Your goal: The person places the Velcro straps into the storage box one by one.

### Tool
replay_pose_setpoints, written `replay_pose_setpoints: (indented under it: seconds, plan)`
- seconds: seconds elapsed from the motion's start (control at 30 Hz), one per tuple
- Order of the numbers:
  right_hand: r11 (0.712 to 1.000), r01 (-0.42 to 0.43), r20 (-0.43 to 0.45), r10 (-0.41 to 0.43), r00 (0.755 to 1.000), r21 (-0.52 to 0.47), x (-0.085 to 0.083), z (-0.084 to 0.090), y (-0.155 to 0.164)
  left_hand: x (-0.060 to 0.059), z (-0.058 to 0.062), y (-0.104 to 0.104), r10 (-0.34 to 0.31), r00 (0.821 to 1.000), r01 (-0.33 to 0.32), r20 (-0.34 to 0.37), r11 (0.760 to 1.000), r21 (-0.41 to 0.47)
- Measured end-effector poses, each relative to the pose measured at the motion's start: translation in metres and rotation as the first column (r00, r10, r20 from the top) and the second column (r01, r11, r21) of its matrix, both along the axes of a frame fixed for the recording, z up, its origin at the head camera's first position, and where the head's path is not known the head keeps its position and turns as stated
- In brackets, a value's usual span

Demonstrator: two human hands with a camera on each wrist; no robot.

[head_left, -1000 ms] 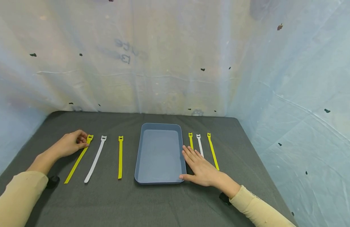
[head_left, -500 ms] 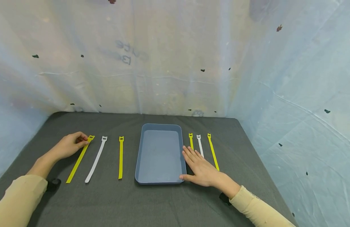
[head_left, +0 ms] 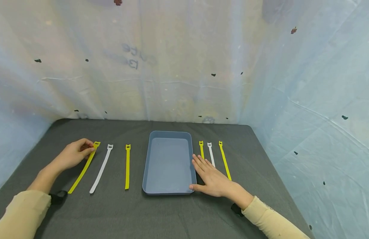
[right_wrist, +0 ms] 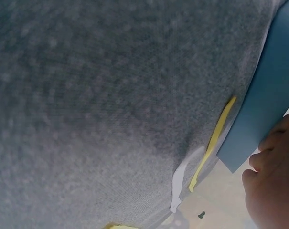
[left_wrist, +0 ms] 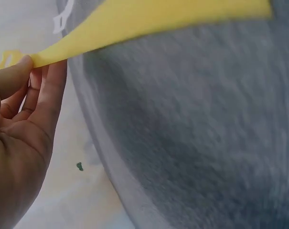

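My left hand [head_left: 75, 153] pinches the outermost yellow hook-and-loop cable tie [head_left: 86, 167] between thumb and fingers, just below its slotted head. The left wrist view shows this tie [left_wrist: 134, 21] bowed, its head end raised off the cloth. A white cable tie [head_left: 100, 171] and another yellow cable tie [head_left: 127, 167] lie flat to its right. In the middle is a shallow blue-grey tray [head_left: 169, 192]. With fingers straight, my right hand [head_left: 212, 179] touches the tray's right rim; in the right wrist view the hand [right_wrist: 273, 176] shows only partly, beside the tray wall [right_wrist: 259, 105].
Right of the tray lie a yellow tie [head_left: 201, 149], a white tie [head_left: 211, 153] and an outer yellow tie [head_left: 224, 161], the first two partly hidden by my right hand. Dark grey cloth [head_left: 118, 215] covers the table. Pale sheeting [head_left: 172, 49] hangs behind and at the sides.
My left hand has lifted the head end of the yellow cable tie slightly, and the strip now bends. The right hand and tray have stayed in place.
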State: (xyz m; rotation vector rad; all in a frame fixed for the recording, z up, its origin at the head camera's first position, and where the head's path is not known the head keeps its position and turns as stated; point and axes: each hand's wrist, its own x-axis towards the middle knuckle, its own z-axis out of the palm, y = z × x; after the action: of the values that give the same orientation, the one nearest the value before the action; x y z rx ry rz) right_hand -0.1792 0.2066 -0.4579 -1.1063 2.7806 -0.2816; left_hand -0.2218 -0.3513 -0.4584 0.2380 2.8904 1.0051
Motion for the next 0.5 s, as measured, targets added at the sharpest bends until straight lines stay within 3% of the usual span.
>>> replay_pose_setpoints:
  seconds: [0.5]
  plan:
    - [1.000, -0.005, 0.010, 0.005, 1.000, -0.006, 0.001, 0.002, 0.000, 0.005, 0.022, 0.023, 0.061, 0.996, -0.059, -0.071, 0.998, 0.038]
